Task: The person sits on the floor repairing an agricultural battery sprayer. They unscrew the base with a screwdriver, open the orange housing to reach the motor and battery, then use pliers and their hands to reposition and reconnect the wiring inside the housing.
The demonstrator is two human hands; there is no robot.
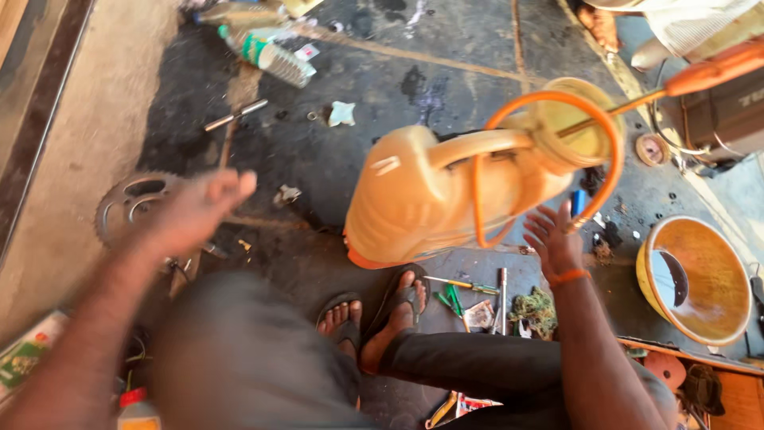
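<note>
A yellowish translucent plastic jerrycan (414, 199) sits tilted in front of me, above my sandalled feet (382, 306). An orange hose (609, 171) loops out of its wide mouth. My right hand (553, 239) is open with fingers spread, just under the hose loop and beside the can's neck, holding nothing. My left hand (195, 211) is blurred, stretched out to the left above a metal chain sprocket (131, 199), with nothing visible in it. A long tool with an orange handle (712, 73) reaches from the upper right toward the can's mouth.
A yellow bowl (696, 279) holding dark liquid stands at the right. Screwdrivers and small tools (469, 291) lie by my feet on the oily floor. Plastic bottles (270, 52) and a metal rod (236, 114) lie at the back. Another person's foot (598, 24) shows top right.
</note>
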